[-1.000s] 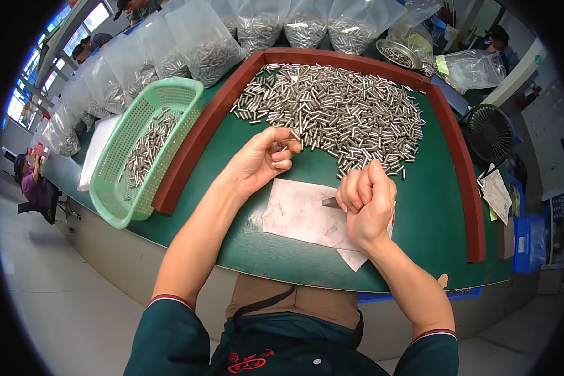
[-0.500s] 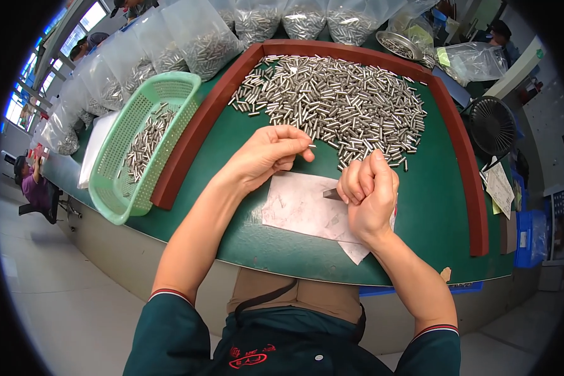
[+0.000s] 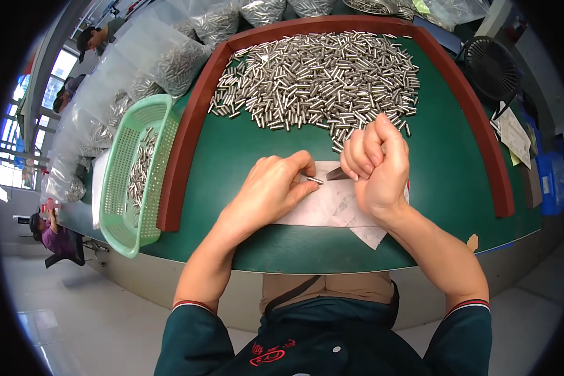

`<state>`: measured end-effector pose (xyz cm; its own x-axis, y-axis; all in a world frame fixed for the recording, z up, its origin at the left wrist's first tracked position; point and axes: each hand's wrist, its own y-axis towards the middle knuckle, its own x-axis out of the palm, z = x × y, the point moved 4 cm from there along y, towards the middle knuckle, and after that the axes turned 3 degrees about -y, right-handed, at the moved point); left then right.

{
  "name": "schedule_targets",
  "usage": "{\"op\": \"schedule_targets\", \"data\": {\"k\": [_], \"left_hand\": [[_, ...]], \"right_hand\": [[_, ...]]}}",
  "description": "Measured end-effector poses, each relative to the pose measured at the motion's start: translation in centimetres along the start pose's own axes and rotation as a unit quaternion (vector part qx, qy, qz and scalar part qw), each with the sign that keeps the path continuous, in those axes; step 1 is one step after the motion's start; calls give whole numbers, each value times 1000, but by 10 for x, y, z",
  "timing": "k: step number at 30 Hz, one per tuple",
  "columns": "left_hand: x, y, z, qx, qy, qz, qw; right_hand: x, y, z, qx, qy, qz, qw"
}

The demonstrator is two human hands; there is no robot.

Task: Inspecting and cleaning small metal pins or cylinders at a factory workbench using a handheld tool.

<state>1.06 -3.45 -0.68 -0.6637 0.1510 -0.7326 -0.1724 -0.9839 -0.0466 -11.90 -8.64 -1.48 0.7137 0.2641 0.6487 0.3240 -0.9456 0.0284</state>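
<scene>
Between the thumb and fingers of my left hand (image 3: pixel 271 191) is a short shiny metal pin (image 3: pixel 316 180), its end sticking out toward the right. My right hand (image 3: pixel 381 169) is curled around a flat dark metal tool (image 3: pixel 337 174); only its squared end shows, and the rest is hidden in the fist. Pin and tool point at each other with a small gap between. Beneath both hands lies a smudged whitish sheet (image 3: pixel 323 215) on the green tabletop (image 3: pixel 222 169). Just beyond my hands spreads a large heap of similar metal pins (image 3: pixel 319 84).
A red-brown raised border (image 3: pixel 191 144) walls the heap on three sides. Left of it stands a pale green basket (image 3: pixel 111 207) with pins inside. Clear bags of pins (image 3: pixel 177 66) line the far left. A black fan (image 3: pixel 490 70) and papers (image 3: pixel 514 136) are at the right.
My left hand has come down from the heap's edge to the sheet, bringing the pin close to the tool. My right hand keeps its grip. The whole view has shifted and turned somewhat.
</scene>
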Motion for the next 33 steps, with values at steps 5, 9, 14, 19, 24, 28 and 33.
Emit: {"op": "schedule_targets", "data": {"k": [5, 9, 14, 19, 24, 28, 33], "left_hand": [[3, 1, -1, 10, -6, 5, 1000], [2, 1, 0, 0, -6, 14, 1000], [2, 1, 2, -24, -11, 7, 1000], [2, 1, 1, -26, -16, 12, 999], [1, 2, 2, -47, -28, 17, 998], [3, 4, 2, -54, -38, 20, 998], [2, 4, -2, -46, -49, 28, 997]], "right_hand": [[1, -1, -1, -13, 22, -4, 1000], [3, -2, 0, 0, 16, -8, 1000], [4, -4, 3, 7, 7, -5, 1000], [5, -4, 5, 13, 3, -5, 1000], [5, -2, 6, 8, -4, -15, 1000], [11, -5, 7, -43, -62, -34, 997], [25, -8, 9, -76, -113, -45, 990]]}}
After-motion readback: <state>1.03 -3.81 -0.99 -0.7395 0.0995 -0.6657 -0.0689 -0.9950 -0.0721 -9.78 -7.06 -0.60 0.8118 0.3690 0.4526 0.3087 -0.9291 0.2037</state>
